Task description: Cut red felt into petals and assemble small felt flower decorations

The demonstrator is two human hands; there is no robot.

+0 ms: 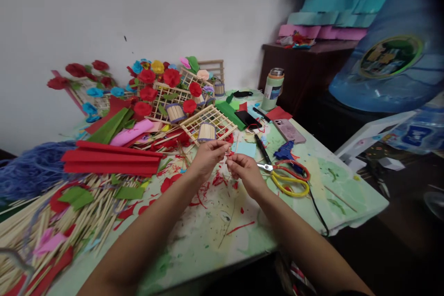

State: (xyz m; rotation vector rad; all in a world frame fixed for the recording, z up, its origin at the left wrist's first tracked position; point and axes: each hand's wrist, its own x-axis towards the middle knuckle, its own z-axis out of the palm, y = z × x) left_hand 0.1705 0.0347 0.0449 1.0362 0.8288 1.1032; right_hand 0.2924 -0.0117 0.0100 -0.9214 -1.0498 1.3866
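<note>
My left hand [210,157] and my right hand [245,171] are close together over the middle of the table, fingertips pinched and nearly touching. Something small and thin shows between the fingertips, too small to make out. Just behind my left hand stands a stick lattice [224,120] with a small stick basket [207,132]. Red paper scraps [218,179] lie on the table [243,236] under my hands. Scissors [289,185] with red and yellow handles rest to the right of my right hand, near a black pen [262,148] and a light blue paper square [245,149].
Left are folded red paper [111,159], many thin sticks [100,212] and blue cord [34,166]. Paper flowers [171,77] on lattices stand behind. A blue glue gun [286,150], phone [289,130] and bottle [273,90] are at the right, beyond them a water jug [388,55].
</note>
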